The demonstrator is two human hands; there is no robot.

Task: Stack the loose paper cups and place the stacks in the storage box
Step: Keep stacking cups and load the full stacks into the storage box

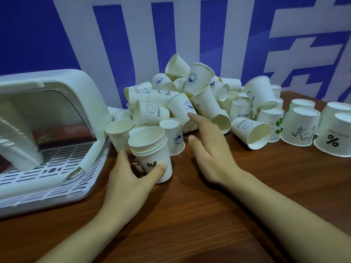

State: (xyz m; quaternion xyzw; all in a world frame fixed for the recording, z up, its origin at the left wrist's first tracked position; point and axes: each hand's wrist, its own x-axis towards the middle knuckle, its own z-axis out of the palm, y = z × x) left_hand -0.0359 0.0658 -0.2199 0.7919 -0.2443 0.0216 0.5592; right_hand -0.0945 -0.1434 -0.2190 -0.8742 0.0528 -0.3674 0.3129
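Note:
My left hand [131, 173] grips a short stack of white paper cups [152, 149], mouths up, with a "%" print on the outer one; it stands on the wooden table [190, 215]. My right hand [210, 147] is stretched out, fingers straight, with the index fingertip touching a whale-logo cup [183, 109] at the front of a large pile of loose cups [190, 95]. At the left stands the white storage box [57, 114], its curved lid raised, with a long stack of cups [17, 137] lying tilted inside on the slotted tray.
Several upturned cups [300, 128] stand mouth down at the right of the table. One upright loose cup [117, 133] stands between the box and my held stack. A blue and white wall runs close behind the pile.

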